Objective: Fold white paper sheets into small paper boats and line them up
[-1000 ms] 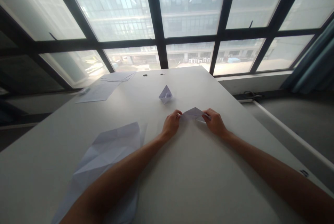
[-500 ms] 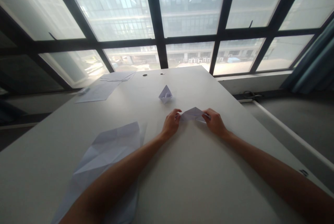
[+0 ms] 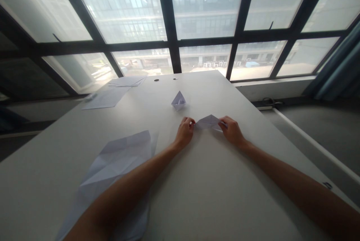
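Left hand [image 3: 184,132] just curled its lifted finger down, so now it and the right hand [image 3: 232,131] both pinch the folded paper [image 3: 209,121], kinda steadying it.

Passable over bare tabletop [image 3: 213,192] between left forearm [image 3: 140,181] and right forearm [image 3: 270,166]. Blocked at far end of that gap by folded paper [image 3: 210,121] stretched between left hand [image 3: 185,130] and right hand [image 3: 231,129]. Obstructed just beyond by paper boat [image 3: 178,101]; open to right of it, up to far edge. On left, crowded by creased sheet [image 3: 118,160] beneath left forearm, then flat sheets [image 3: 107,98] farther off.
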Demonstrator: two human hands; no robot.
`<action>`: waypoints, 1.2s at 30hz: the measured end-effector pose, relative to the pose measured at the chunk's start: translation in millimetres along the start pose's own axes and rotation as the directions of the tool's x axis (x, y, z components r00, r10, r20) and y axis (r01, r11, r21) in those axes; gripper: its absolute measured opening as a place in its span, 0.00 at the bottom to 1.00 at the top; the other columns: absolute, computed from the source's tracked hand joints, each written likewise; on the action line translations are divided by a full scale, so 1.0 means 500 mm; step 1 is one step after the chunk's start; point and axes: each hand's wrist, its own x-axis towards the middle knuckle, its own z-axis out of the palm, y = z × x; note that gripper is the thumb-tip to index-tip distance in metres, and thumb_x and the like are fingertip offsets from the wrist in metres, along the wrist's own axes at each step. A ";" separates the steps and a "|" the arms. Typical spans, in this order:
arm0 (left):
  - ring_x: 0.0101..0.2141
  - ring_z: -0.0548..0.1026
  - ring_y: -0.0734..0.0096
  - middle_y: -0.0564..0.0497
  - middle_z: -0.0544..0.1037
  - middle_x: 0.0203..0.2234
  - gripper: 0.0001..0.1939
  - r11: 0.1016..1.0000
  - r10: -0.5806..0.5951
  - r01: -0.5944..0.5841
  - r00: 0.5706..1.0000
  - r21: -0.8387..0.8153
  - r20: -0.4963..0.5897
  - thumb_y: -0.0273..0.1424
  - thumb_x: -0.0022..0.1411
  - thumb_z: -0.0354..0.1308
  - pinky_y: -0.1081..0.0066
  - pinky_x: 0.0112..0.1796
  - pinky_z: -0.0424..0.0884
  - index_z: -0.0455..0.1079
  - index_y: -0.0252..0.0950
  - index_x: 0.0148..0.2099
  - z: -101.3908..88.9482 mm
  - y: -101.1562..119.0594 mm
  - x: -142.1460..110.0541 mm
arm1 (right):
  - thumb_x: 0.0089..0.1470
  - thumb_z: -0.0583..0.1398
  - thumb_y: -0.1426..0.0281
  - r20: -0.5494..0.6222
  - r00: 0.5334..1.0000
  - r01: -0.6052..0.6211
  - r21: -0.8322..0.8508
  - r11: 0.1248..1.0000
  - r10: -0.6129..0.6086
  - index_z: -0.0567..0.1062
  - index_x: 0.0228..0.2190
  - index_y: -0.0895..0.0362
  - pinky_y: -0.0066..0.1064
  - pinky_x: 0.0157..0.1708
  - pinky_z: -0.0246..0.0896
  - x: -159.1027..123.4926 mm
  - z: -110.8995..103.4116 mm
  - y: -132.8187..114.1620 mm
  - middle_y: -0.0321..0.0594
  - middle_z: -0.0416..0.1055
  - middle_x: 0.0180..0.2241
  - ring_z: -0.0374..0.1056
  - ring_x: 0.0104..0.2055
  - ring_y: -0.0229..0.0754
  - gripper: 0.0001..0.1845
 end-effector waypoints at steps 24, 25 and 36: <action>0.32 0.74 0.69 0.51 0.81 0.32 0.07 0.999 0.045 -0.046 0.991 0.007 0.123 0.28 0.63 0.58 0.72 0.36 0.66 0.78 0.37 0.41 -0.003 0.009 -0.001 | 0.62 0.56 0.66 -0.002 1.000 -0.003 0.008 1.000 0.003 0.76 0.34 0.57 0.34 0.37 0.61 0.000 0.002 0.004 0.43 0.73 0.32 0.69 0.35 0.46 0.10; 0.32 0.74 0.68 0.51 0.81 0.31 0.07 0.999 0.043 -0.044 0.991 0.005 0.129 0.28 0.64 0.58 0.72 0.36 0.65 0.78 0.37 0.40 -0.003 0.009 0.000 | 0.62 0.56 0.66 0.003 1.000 -0.004 0.008 1.000 0.004 0.76 0.34 0.57 0.34 0.37 0.61 0.000 0.001 0.004 0.43 0.73 0.32 0.69 0.35 0.46 0.11; 0.29 0.72 0.70 0.52 0.79 0.28 0.09 0.998 -0.039 0.041 0.998 -0.054 0.045 0.29 0.64 0.55 0.73 0.33 0.63 0.76 0.35 0.37 -0.008 0.007 0.004 | 0.62 0.55 0.55 -0.096 0.974 -0.188 0.174 0.967 0.207 0.77 0.41 0.57 0.36 0.37 0.69 0.004 0.004 0.003 0.45 0.77 0.37 0.72 0.38 0.46 0.20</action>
